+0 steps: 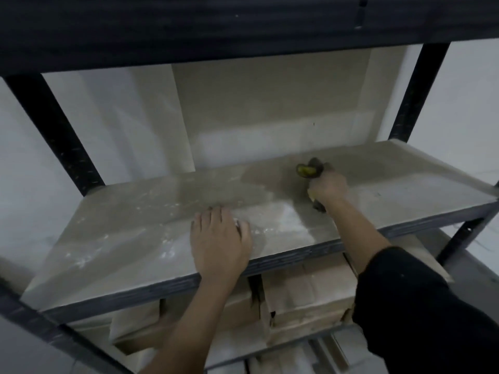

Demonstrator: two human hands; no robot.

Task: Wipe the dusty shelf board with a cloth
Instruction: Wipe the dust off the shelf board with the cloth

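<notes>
A pale, dusty shelf board point(140, 233) spans the middle of the head view, with white dust patches near its front and a darker streak across its middle. My right hand point(328, 186) is closed around a yellow and grey cloth point(307, 170) and presses it on the board right of centre, toward the back. My left hand point(220, 242) lies flat on the board's front edge, fingers spread, holding nothing.
Dark metal uprights point(54, 130) point(415, 93) frame the shelf, and a dark upper shelf point(216, 25) hangs overhead. Cardboard boxes point(305, 295) fill the level below. A white wall point(270, 103) stands behind the rack.
</notes>
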